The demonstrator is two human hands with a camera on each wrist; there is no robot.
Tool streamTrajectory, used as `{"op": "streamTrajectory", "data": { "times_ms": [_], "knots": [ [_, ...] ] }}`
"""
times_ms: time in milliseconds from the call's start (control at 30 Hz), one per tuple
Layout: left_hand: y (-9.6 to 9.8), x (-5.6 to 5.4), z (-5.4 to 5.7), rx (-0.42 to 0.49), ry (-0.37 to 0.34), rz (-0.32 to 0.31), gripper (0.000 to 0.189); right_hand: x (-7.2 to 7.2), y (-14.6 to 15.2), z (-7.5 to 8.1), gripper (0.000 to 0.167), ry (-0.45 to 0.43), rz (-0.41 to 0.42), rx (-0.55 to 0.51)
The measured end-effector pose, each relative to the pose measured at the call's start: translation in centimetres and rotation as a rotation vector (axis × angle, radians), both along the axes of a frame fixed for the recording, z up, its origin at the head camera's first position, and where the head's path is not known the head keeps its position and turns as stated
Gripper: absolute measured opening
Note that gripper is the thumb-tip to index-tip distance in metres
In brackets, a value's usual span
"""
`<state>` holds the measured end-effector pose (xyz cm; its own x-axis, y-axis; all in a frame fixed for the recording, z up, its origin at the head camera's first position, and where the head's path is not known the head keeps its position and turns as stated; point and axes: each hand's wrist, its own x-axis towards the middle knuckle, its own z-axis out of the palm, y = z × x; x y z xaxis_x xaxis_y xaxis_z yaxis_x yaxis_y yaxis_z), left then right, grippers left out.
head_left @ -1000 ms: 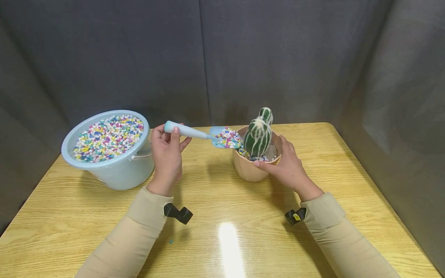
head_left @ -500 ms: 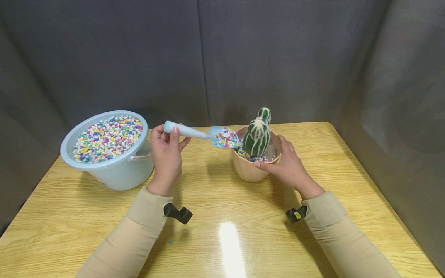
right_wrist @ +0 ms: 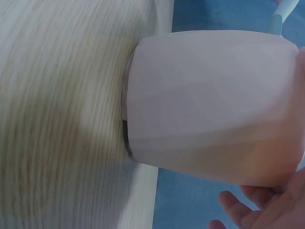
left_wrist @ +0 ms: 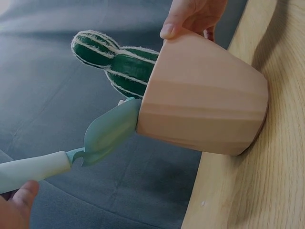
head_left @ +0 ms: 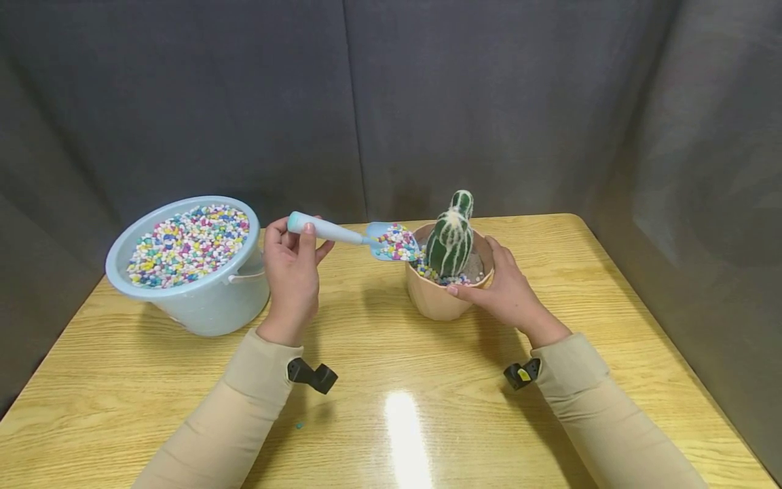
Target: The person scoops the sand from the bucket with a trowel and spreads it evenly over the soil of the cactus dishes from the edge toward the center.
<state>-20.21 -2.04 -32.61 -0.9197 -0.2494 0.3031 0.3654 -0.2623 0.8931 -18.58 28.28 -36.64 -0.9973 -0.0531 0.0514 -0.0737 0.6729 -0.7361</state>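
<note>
The left hand (head_left: 293, 275) pinches the handle of one light-blue trowel (head_left: 348, 235) between thumb and fingers. The right hand (head_left: 510, 292) grips the rim of one peach flowerpot (head_left: 436, 302), thumb at the near side, fingers round the right. The trowel's blade bears multicoloured pebbles (head_left: 398, 243), too many to count, its tip at the pot's left rim. The upright pot holds one green, white-ridged cactus (head_left: 451, 241), grey-brown soil (head_left: 475, 266) and more pebbles, mostly left and front. Left of both hands, one light-blue bucket (head_left: 214, 305) full of pebbles stands on the wooden table (head_left: 366, 360); one teal pebble (head_left: 299, 426) lies near the left sleeve (head_left: 226, 414).
</note>
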Motion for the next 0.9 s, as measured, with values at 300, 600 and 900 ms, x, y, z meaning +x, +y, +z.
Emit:
{"op": "streamTrajectory", "data": {
  "times_ms": [300, 600, 900],
  "knots": [
    [-0.17, -0.12, 0.13, -0.022, 0.014, 0.003, 0.015, -0.18, 0.23, 0.00, 0.116, 0.001, 0.020, 0.008],
    [-0.20, -0.18, 0.58, -0.076, 0.029, 0.010, 0.018, -0.34, 0.32, -0.03, 0.113, 0.034, 0.034, 0.002],
    [-0.29, -0.05, 0.87, -0.137, 0.030, 0.002, 0.021, -0.27, 0.24, 0.03, 0.114, 0.016, 0.037, -0.007]
  ]
}}
